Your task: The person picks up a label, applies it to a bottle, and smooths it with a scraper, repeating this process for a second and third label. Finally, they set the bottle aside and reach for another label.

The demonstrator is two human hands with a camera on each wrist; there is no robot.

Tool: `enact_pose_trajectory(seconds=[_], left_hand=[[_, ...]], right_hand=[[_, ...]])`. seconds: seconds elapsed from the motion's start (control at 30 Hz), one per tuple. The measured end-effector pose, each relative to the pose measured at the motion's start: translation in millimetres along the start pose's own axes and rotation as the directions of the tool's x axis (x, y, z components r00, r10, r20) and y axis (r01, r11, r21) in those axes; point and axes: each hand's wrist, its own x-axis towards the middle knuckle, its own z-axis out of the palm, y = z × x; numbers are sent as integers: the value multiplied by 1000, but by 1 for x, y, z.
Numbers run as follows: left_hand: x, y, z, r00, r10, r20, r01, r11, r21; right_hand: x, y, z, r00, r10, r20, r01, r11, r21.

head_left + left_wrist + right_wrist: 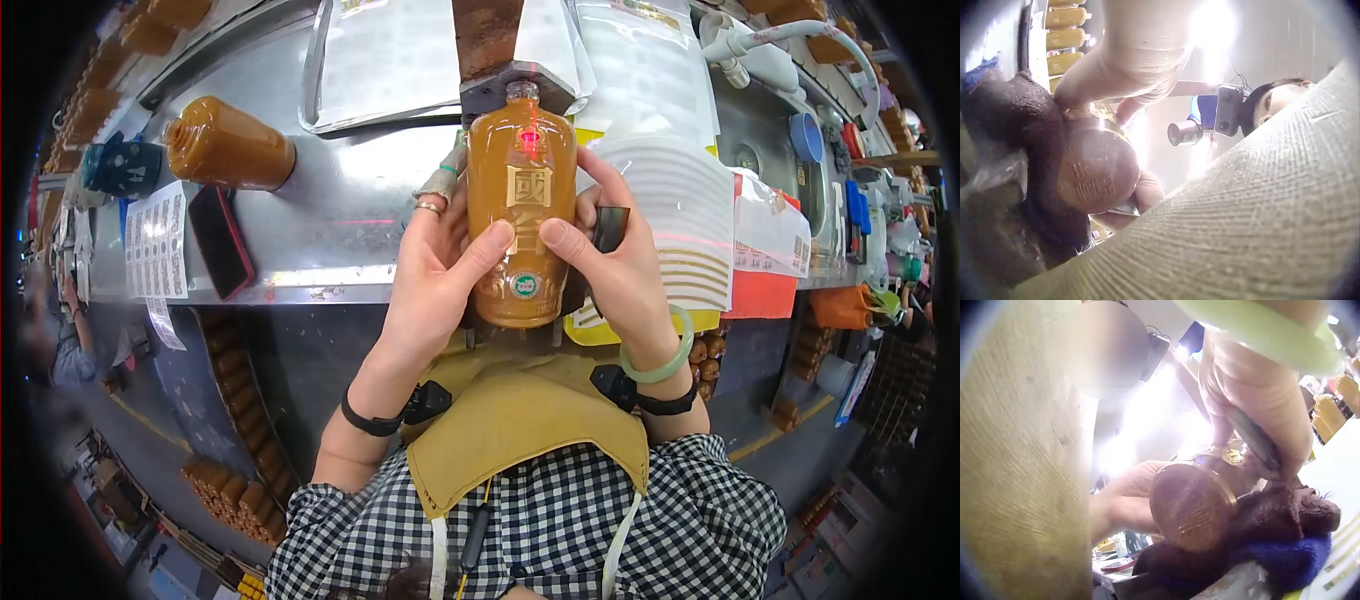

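Note:
A caramel-brown bottle (525,185) with gold characters and a round green sticker (525,285) lies with its neck pointing away from me. My left hand (425,275) grips its left side, thumb on the front, with wrapping and a ring on its fingers. From the other side my right hand (630,275) holds it the same way, thumb near the lower character. That hand also keeps a dark flat blade-like piece (1254,437) tucked in its fingers. A red light cross falls on the bottle's upper emblem. Dark padding (1041,144) lies under the bottle, whose base shows in both wrist views.
Another brown bottle (230,145) lies at the left on the metal bench, near a phone (220,243) and a sticker sheet (157,240). White strip sheets (665,200) lie at the right, before a sink (750,155). A brown post (487,35) stands beyond the bottle's neck.

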Motion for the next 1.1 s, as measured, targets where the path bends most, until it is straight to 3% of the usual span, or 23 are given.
enact_pose_trajectory(seconds=[0.13, 0.33, 0.4, 0.47, 0.6, 0.67, 0.8, 0.87, 1.0, 1.1], left_hand=[[1, -1, 0, 1000, 19, 10, -18, 1000, -13], [-1, -2, 0, 1000, 16, -1, -16, 999, -34], [-2, -3, -2, 1000, 13, -5, -14, 999, -49], [-1, -4, -6, 998, -61, -10, 57, 979, -197], [-1, -6, -5, 999, -52, -8, 50, 979, -196], [-2, -8, -2, 999, 14, -30, -16, 998, -66], [-2, -2, 2, 1000, 26, 15, -25, 996, -85], [-2, -2, 3, 1000, 20, 10, -20, 1000, -1], [-1, 2, 8, 999, 32, -9, -32, 999, 24], [-2, 3, 9, 999, 35, -10, -35, 999, 19]], right_hand=[[1, 6, -4, 1000, 6, 3, -6, 997, -82], [1, 0, -2, 999, -12, 32, 9, 996, 85], [3, 3, -11, 992, 99, 79, -114, 971, 210], [2, 4, -9, 993, 87, 73, -101, 972, 211], [1, 3, -8, 996, 75, 49, -82, 981, 176], [0, 2, -9, 996, 83, 36, -88, 982, 169], [-1, 0, -4, 998, 59, 30, -63, 983, 170], [-1, 1, -3, 999, 18, 26, -20, 996, 86], [5, -3, -8, 999, 26, 31, -27, 999, 36], [17, -10, -9, 998, -58, -17, 56, 994, -93]])
